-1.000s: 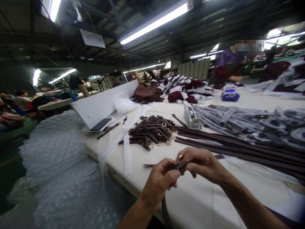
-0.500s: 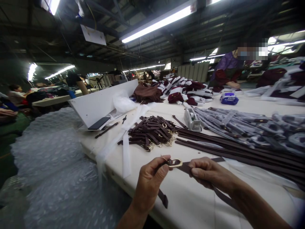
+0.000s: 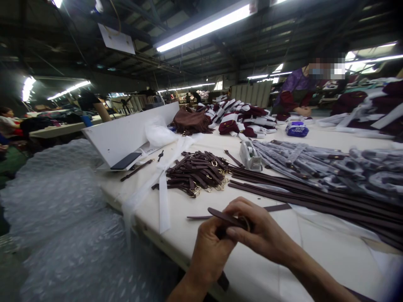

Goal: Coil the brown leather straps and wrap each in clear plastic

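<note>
My left hand (image 3: 212, 247) is closed around a dark brown leather strap (image 3: 225, 217), whose rounded tip points up to the left. Against it, my right hand (image 3: 256, 224) pinches the same strap near the gold buckle (image 3: 245, 224), which the fingers mostly cover. A tail of strap hangs below my left hand. Just beyond my hands lies a heap of short brown straps (image 3: 197, 170) with gold buckles and clasps. Long brown straps (image 3: 283, 184) run side by side off to the right.
A tape dispenser (image 3: 250, 156) stands behind the long straps, beside wrapped straps (image 3: 315, 161). Further back are a brown fringed bag (image 3: 192, 120), a blue packet (image 3: 297, 129) and a co-worker in purple (image 3: 294, 86). A black phone-like slab (image 3: 126, 161) and bubble wrap (image 3: 63, 218) are on the left.
My hands have come together at the buckle. The strap end now sticks out above my left hand, and the buckle is largely hidden. The view has shifted slightly to the right.
</note>
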Demonstrator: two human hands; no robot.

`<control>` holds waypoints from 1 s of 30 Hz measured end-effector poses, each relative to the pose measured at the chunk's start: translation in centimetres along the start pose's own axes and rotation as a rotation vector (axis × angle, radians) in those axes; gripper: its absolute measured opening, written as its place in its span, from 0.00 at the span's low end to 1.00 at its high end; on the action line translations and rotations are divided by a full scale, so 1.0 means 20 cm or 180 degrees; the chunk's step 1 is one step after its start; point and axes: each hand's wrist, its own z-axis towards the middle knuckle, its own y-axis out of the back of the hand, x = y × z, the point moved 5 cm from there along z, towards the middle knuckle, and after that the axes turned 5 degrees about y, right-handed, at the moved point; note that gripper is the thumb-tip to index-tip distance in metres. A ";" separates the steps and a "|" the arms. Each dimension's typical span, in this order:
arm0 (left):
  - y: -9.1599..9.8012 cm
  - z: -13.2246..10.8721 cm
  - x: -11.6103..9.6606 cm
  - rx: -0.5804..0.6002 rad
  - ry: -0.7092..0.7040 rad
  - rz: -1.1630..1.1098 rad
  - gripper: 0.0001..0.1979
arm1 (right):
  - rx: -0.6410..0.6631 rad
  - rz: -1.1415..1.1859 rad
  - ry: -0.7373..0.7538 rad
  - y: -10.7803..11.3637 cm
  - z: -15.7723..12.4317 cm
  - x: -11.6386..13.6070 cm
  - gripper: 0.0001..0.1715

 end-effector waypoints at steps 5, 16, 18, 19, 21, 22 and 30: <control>-0.02 0.02 0.00 0.0151 0.0612 -0.0391 0.14 | -0.1165 -0.0063 -0.0164 0.07 -0.05 0.00 0.09; -0.03 0.02 0.10 0.0431 0.1407 -0.0446 0.14 | -0.2192 0.3364 -0.1651 0.13 -0.21 -0.27 0.11; -0.04 0.02 0.12 0.0484 0.1452 -0.0323 0.14 | -0.2264 0.3553 -0.1739 0.11 -0.24 -0.30 0.10; -0.04 0.02 0.12 0.0513 0.1481 -0.0261 0.14 | -0.2289 0.3625 -0.1770 0.11 -0.25 -0.31 0.10; -0.06 0.02 0.14 0.0551 0.1545 -0.0123 0.12 | -0.2305 0.3681 -0.1803 0.09 -0.27 -0.33 0.10; -0.06 0.02 0.14 0.0552 0.1569 -0.0051 0.11 | -0.2280 0.3642 -0.1782 0.07 -0.28 -0.34 0.10; -0.09 0.05 0.14 0.0467 0.1576 0.0036 0.11 | -0.1892 0.3178 -0.1843 -0.01 -0.33 -0.37 0.12</control>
